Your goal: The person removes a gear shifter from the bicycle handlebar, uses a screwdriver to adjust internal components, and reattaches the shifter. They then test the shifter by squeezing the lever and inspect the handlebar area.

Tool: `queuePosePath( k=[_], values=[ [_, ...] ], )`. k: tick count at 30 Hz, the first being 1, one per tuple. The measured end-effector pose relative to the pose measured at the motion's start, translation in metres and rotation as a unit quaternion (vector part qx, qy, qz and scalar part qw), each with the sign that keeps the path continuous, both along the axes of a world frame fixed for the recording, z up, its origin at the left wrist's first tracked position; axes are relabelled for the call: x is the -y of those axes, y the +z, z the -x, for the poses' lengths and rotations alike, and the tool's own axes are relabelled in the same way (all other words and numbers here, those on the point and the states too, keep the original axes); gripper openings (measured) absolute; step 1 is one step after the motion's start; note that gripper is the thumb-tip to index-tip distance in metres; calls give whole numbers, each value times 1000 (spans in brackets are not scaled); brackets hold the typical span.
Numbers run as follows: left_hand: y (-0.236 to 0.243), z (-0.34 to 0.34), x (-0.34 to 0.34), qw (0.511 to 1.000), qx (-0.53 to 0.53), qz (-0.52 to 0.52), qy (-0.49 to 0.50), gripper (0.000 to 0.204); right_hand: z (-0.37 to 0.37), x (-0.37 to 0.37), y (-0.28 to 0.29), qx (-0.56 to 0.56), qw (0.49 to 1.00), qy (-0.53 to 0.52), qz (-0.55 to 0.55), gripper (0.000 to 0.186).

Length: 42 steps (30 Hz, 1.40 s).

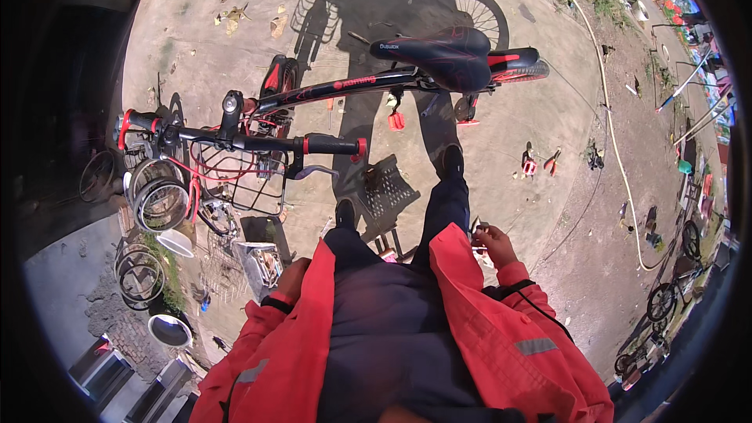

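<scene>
A black and red bicycle [337, 91] stands upright across the ground in front of me, its black saddle [442, 59] to the right and its handlebar [258, 143] to the left. Below the bar hangs a wire basket [262, 188]. My right hand [497, 247] is beside the edge of my open red jacket, its fingers pinched together around something small and dark that I cannot make out. At the jacket's other edge is my left hand [293, 278], its fingers mostly hidden. Neither hand touches the bicycle.
A dark perforated plastic seat [392, 189] lies between my feet. Red-handled pliers [552, 162] and another red tool [529, 163] are on the ground to the right. A pale hose [601, 86] curves past them. Loose wheels [141, 276] and a white bucket [170, 330] stand at left.
</scene>
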<state>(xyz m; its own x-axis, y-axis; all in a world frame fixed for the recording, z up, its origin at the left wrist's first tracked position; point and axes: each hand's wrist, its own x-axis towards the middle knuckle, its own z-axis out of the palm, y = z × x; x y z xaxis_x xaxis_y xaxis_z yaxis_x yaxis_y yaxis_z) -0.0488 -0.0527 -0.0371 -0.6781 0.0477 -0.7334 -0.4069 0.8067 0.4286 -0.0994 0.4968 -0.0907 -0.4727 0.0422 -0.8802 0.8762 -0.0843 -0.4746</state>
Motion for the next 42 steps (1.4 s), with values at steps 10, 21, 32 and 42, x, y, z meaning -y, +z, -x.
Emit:
queuePosePath(
  k=[10, 21, 32, 42],
  values=[
    [96, 105, -193, 987, 39, 108, 111, 35, 124, -181, -8, 33, 997, 56, -41, 36],
    [75, 101, -223, 976, 65, 56, 199, 35, 228, -186, 21, 26, 989, 142, -25, 45],
    [55, 49, -238, 917, 16, 30, 397, 35, 314, -97, 24, -4, 935, 353, -23, 42],
    [56, -10, -357, 813, 70, 20, 578, 41, 372, 6, 56, -72, 771, 632, -6, 39]
  ],
)
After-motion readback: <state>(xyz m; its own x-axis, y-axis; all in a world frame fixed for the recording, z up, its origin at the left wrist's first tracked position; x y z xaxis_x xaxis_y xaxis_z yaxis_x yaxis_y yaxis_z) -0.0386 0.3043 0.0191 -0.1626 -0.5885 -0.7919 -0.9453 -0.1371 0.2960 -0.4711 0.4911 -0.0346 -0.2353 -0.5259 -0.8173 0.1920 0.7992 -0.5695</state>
